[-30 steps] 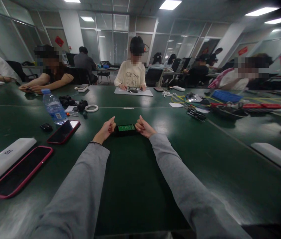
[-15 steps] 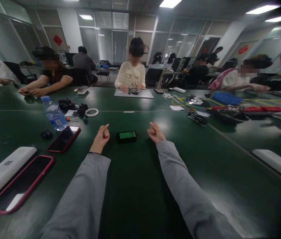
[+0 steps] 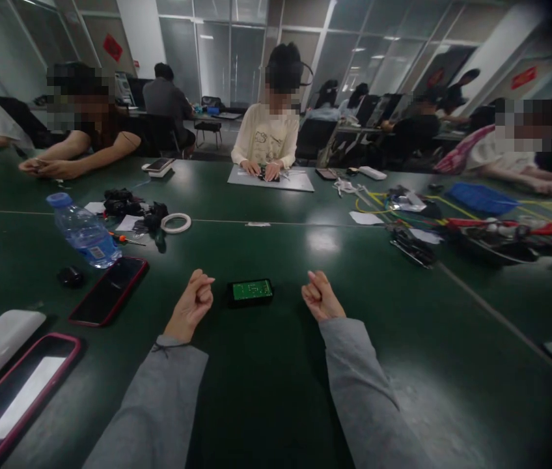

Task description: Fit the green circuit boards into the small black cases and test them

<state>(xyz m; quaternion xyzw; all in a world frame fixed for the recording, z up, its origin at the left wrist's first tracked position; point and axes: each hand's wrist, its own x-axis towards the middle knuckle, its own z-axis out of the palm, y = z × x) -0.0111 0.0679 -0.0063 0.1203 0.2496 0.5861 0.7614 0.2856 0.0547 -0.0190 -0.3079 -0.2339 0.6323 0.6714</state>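
Between my curled, empty left hand [image 3: 192, 305] and right hand [image 3: 321, 298]: small circuit board [image 3: 251, 290], light, rigid, fragile; I'd grip its edges

Dim overhead office light, glare on the green table [image 3: 322, 242], warped dark corners, blurred edges.

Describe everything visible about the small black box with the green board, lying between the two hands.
The box is a small, flat, black rectangular case, plastic by its look, with a green circuit board set in its open top face; faint pale markings show on the board, too small to read. It lies flat on the dark green table, long side across the view. Nothing touches it but the table: the left hand and right hand sit to either side, both loosely fisted and apart from it.
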